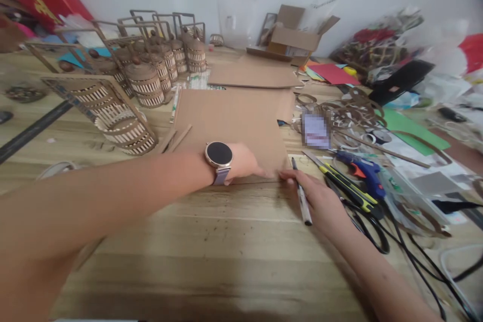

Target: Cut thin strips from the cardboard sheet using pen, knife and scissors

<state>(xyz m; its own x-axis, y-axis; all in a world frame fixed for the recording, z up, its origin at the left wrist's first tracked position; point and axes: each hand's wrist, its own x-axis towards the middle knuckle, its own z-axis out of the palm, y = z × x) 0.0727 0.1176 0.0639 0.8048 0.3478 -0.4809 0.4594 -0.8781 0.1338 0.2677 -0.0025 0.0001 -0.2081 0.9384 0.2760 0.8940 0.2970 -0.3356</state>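
Note:
A flat sheet of brown cardboard [234, 115] lies on the wooden table in front of me. My left hand [245, 162], with a round dark-faced watch [219, 154] on its wrist, rests on the sheet near its front edge, fingers stretched to the right and partly blurred. At the sheet's front right corner is my right hand [311, 191]. A black-and-white pen [303, 201] is held in it, slanting back toward me. Its thumb and index fingertips meet close to the cardboard edge; whether they pinch it I cannot tell.
Small lidded bamboo-strip lanterns [145, 83] crowd the back left. More cardboard [256, 73] and an open box [294, 37] stand behind the sheet. To the right lie a yellow-black utility knife [350, 188], a blue glue gun [364, 173], cables, brown strips [350, 110] and a blurred-out phone [316, 130].

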